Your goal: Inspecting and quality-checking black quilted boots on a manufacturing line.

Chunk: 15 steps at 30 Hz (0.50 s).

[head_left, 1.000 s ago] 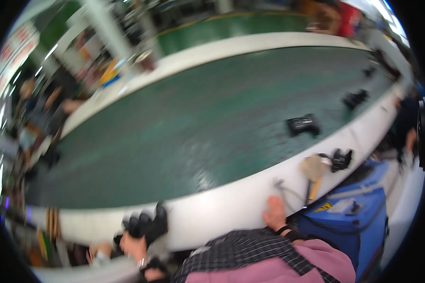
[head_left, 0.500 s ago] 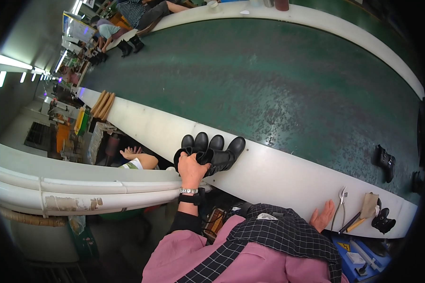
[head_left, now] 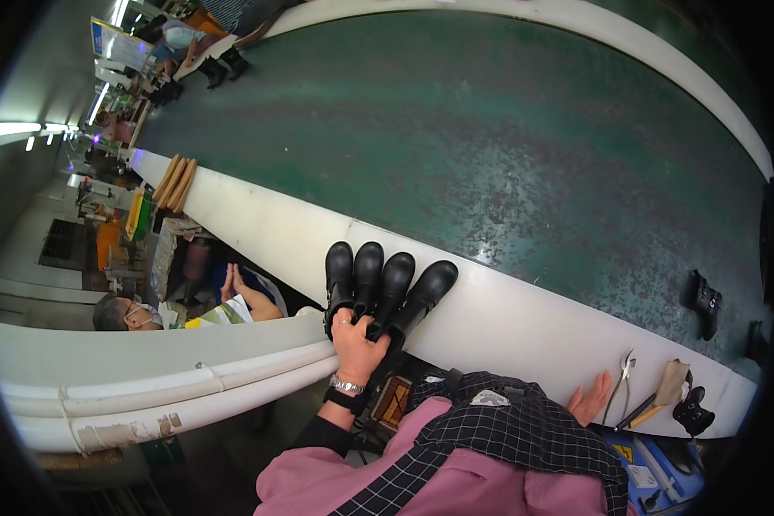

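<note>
My left hand [head_left: 357, 348] grips a bunch of several small black boots [head_left: 385, 284] by their shafts, toes fanned out over the white rim [head_left: 507, 322] of a big green conveyor belt [head_left: 456, 146]. A watch sits on that wrist. My right hand [head_left: 592, 400] rests open on the white rim to the right, fingers spread, holding nothing. Just right of it lie pliers [head_left: 621, 378] and a tan-handled tool [head_left: 666, 387]. My pink sleeves and checked apron fill the lower edge.
Single black boots [head_left: 705, 301] lie on the belt at the right, and a small black piece [head_left: 692, 411] on the rim. A seated person [head_left: 129, 314] works at lower left below the rim. More people and boots [head_left: 219, 64] are at the far end. Blue bin [head_left: 662, 473] lower right.
My view has swung left along the belt. My left hand has brought the bunch of black boots up from below the rim and now holds them over it.
</note>
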Tool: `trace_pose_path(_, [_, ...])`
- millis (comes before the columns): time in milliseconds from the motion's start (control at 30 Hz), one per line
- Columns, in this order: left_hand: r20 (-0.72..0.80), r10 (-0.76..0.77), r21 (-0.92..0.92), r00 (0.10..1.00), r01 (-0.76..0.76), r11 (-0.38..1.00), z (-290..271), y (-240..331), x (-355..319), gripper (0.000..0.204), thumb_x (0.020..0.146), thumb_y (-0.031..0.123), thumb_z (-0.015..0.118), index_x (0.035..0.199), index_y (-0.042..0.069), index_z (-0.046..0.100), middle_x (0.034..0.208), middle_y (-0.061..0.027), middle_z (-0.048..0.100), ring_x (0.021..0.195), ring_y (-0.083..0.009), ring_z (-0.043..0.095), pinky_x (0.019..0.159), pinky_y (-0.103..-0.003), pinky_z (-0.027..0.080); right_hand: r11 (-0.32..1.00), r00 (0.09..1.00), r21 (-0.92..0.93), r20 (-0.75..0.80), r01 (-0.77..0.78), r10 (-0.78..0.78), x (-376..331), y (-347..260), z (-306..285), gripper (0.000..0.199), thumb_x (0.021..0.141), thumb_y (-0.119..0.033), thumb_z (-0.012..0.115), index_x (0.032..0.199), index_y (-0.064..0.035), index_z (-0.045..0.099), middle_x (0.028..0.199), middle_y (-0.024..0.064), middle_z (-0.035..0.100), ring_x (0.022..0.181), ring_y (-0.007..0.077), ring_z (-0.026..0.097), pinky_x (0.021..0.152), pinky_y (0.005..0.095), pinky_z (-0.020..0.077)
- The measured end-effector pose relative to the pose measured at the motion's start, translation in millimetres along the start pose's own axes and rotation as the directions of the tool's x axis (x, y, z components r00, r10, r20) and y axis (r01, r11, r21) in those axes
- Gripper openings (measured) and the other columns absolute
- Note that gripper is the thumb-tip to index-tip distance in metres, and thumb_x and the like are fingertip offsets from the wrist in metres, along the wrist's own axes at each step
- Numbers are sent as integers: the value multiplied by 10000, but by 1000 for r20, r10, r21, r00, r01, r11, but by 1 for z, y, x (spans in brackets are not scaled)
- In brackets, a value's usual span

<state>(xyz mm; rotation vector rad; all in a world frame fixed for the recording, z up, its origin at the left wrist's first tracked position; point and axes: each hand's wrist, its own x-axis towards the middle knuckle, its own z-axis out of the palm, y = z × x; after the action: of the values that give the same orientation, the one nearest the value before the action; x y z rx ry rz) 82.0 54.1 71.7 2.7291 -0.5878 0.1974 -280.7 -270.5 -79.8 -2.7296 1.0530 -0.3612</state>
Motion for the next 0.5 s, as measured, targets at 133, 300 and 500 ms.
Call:
trace_pose_path(133, [-38,24,-38,999,-25,999,1,-5,-16,293,494,165,743,743,53,637,803,-143,466,784,-345,487,678,-444,403,1000,999,8,44,-26,25,-3,4,1,539,871,-230,481,1324,37,362,1405,232,343,1313,427,281,1089,516,218])
trace_pose_path(300, [-38,9,-72,999,-12,997,2,-2,-16,290,500,154,738,752,57,633,796,-133,465,773,-337,486,673,-436,405,1000,999,-24,54,-2,4,-1,9,3,549,878,-245,470,1340,26,350,1417,230,324,1321,422,269,1089,512,213])
trace_pose_path(500, [-58,16,-67,998,-20,998,2,1,-14,282,507,153,736,751,60,632,808,-138,480,776,-334,491,672,-436,401,998,998,-69,62,9,-4,-3,9,2,570,878,-246,466,1367,9,320,1422,225,311,1318,417,274,1081,510,223])
